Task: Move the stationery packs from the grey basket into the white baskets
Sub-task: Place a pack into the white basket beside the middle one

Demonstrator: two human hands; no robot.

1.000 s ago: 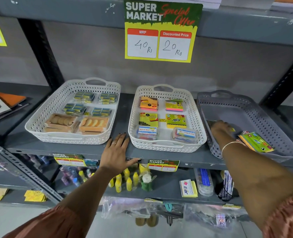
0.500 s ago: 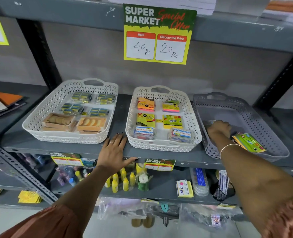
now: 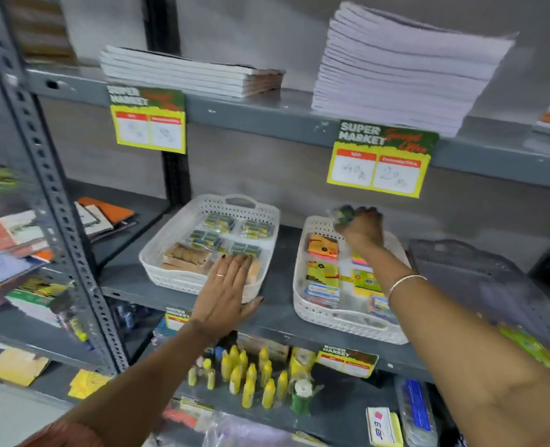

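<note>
Along the shelf's front edge, my left hand [image 3: 226, 291] had slid from the bare shelf to lie flat and open, holding nothing, over the near right corner of the left white basket [image 3: 183, 279]. My right hand [image 3: 360, 225] had left the grey basket [image 3: 480, 279] and now hung over the far end of the middle white basket [image 3: 312, 314], its grip closed round a blurred pack [image 3: 343, 215], ready, I judged, for setting down.

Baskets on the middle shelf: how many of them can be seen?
3. A left white basket behind the left hand, a middle white basket under the right hand, and a grey basket at the right, partly hidden by the arm.
</note>
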